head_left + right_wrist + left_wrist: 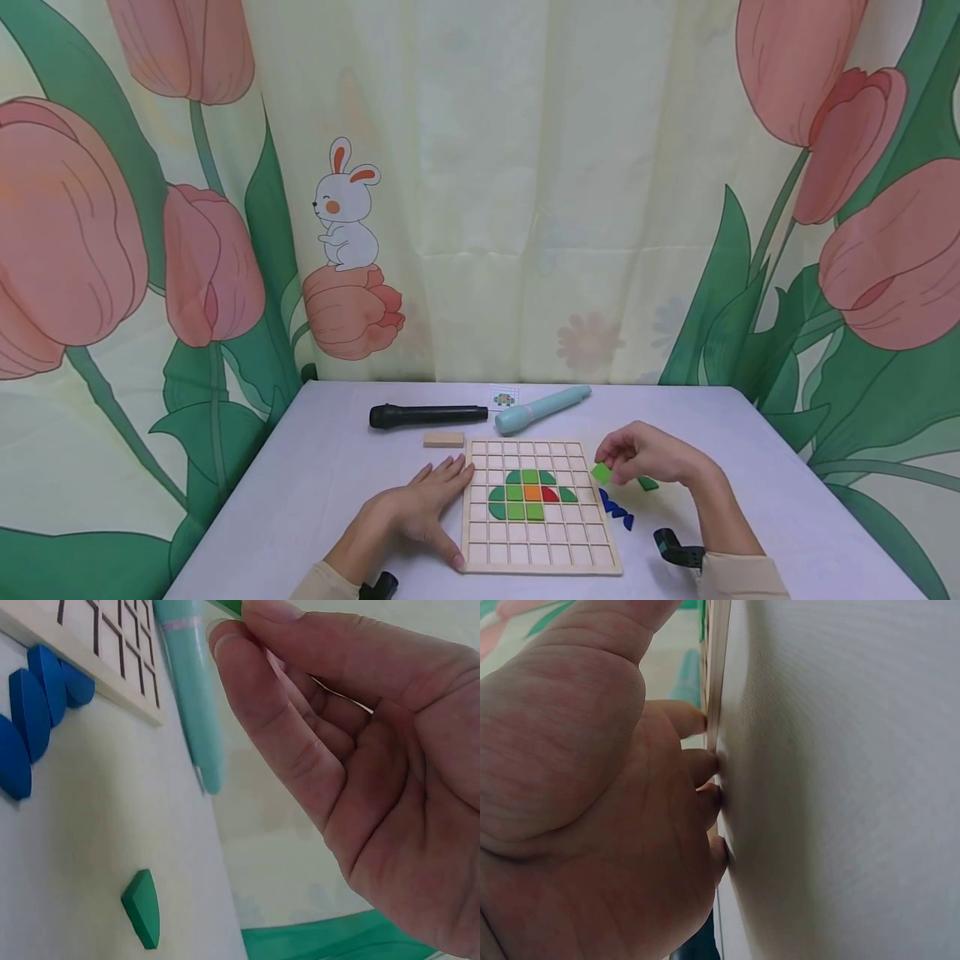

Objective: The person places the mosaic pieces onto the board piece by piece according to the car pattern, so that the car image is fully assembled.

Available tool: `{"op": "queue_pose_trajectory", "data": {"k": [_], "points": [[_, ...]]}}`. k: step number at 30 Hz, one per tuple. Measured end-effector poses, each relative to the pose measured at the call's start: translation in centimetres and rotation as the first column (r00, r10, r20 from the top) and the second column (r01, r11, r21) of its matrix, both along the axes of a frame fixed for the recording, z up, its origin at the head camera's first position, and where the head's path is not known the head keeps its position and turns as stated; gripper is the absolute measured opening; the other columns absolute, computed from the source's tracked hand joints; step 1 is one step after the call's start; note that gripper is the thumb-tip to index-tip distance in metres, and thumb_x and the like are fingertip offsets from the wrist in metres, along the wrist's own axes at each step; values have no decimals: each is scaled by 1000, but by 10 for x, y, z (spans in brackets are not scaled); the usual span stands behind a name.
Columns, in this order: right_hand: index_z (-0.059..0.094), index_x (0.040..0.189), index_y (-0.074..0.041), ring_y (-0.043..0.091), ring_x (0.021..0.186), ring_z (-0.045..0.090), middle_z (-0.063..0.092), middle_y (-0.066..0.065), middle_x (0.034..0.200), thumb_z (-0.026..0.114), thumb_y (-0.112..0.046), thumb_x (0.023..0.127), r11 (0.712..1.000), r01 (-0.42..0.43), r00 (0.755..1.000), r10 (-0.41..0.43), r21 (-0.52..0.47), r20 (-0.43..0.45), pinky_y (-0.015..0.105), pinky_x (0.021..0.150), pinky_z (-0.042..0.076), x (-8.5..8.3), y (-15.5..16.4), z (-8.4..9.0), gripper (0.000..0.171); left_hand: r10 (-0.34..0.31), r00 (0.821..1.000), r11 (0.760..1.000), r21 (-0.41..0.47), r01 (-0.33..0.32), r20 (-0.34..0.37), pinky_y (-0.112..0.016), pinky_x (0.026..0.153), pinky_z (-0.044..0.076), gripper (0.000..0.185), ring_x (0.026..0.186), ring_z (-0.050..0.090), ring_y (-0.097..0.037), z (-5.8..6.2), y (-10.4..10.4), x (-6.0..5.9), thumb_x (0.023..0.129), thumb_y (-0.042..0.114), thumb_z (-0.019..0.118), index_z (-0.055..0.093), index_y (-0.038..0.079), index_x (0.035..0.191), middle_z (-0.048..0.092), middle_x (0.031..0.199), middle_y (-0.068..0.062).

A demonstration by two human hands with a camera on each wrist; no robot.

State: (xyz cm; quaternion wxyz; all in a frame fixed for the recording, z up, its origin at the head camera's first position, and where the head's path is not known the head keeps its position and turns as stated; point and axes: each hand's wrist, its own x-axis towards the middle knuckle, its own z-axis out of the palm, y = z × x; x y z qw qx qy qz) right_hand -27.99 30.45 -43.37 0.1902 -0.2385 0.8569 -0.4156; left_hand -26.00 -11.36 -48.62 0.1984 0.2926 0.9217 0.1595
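The right hand (651,454) pinches a small green square (602,473) in its fingertips, just beside the right edge of the wooden board (537,505). The left hand (422,505) lies flat on the table (315,483), fingers straight, touching the board's left edge.

Head view above, wrist views close
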Motion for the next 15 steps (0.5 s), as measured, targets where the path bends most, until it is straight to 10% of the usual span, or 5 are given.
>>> {"op": "queue_pose_trajectory", "data": {"k": [15], "points": [[76, 98, -5, 11, 72, 60, 69, 2, 82, 86, -6, 82, 996, -90, 995, 91, 12, -43, 21, 64, 55, 3, -46, -5, 19, -8, 1000, 1000, -7, 8, -13, -56, 133, 9, 136, 164, 8, -30, 0, -1, -1, 65, 74, 86, 18, 19, 168, 11, 177, -9]]}}
